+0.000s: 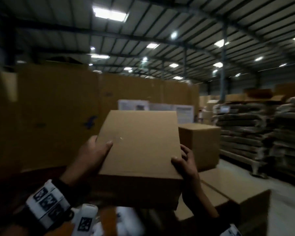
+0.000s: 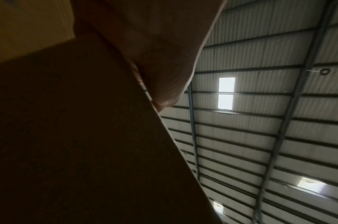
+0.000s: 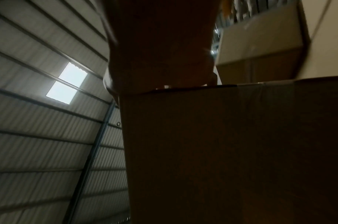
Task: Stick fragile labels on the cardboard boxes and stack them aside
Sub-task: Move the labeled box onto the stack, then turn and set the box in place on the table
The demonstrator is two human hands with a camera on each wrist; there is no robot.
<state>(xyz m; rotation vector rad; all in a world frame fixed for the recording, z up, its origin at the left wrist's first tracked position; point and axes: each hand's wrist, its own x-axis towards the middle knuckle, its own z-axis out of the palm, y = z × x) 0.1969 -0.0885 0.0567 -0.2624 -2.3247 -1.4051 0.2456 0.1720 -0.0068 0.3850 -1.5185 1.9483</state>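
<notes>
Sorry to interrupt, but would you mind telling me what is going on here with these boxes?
A person is holding a plain brown cardboard box up with both hands: the left hand grips its left side and the right hand its right corner. No label shows on the face in view. Two more brown cardboard boxes, one smaller box on a larger one, stand just beyond to the right, in a warehouse.

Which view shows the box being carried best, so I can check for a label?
The head view: the carried box shows its whole top face, plain, no label visible, with the left hand and right hand gripping its sides. Both wrist views show only a dark side wall of it, close up.
</notes>
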